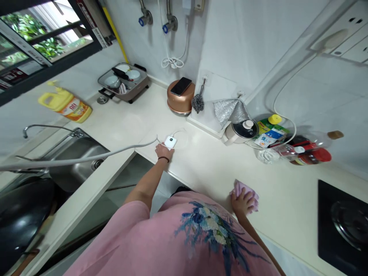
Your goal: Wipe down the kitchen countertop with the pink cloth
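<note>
My left hand [164, 152], with a dark band at its wrist, is at the counter's front edge, its fingers closed at the lower side of a small white box-shaped device [170, 142]. A thin white cable loops from the device over the counter, and a thicker pale cable [123, 150] comes in from the left to beside it. Further right, my right hand [243, 200] presses on a crumpled pink cloth [253, 195], fingers bent over it. The cloth lies on the white countertop [207, 165].
Left are a sink [71, 161], a black wok [25, 211] and a yellow jug [69, 103]. Behind stand an electric pan with dishes [129, 86], a copper-coloured pot [181, 100] bearing a phone [181, 86], and a small cooker [241, 132]. Bottles [312, 155] and a black cooktop [345, 222] are right.
</note>
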`<state>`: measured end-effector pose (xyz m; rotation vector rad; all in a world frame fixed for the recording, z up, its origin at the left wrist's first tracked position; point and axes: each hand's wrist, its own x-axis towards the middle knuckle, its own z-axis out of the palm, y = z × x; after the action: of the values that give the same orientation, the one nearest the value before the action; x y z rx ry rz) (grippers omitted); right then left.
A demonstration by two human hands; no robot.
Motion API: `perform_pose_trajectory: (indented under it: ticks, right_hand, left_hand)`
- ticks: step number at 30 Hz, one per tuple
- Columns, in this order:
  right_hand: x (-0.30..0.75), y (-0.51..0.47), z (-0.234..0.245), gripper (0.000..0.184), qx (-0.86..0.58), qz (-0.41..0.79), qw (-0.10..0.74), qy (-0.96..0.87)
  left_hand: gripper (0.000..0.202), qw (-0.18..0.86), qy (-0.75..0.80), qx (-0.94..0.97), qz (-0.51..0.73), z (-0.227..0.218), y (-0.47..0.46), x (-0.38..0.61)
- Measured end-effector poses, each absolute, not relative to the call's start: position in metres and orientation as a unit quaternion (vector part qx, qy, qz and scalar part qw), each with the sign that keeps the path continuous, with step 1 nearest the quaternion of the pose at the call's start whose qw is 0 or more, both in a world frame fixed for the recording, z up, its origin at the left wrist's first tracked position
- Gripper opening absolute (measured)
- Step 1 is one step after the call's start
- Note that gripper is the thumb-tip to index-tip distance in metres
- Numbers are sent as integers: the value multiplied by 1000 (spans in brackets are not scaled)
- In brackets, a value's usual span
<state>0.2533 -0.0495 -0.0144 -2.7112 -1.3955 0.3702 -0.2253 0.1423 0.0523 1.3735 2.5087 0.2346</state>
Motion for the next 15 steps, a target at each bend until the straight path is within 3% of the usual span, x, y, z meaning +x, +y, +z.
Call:
perform_pose_trajectory:
  ticks: [5,9,15]
  right_hand:
    - [175,-28,0,77,-703,145,-63,-694]
    - [160,-21,2,75,-585,154,-91,-791]
    - [224,2,-1,77,-756,123,-55,-640]
  left_hand:
    - [66,137,864,475,93,47,155,-237]
    - [69,140,855,479,139,46,151,-241]
    - [63,59,871,386,298,27,92,-243]
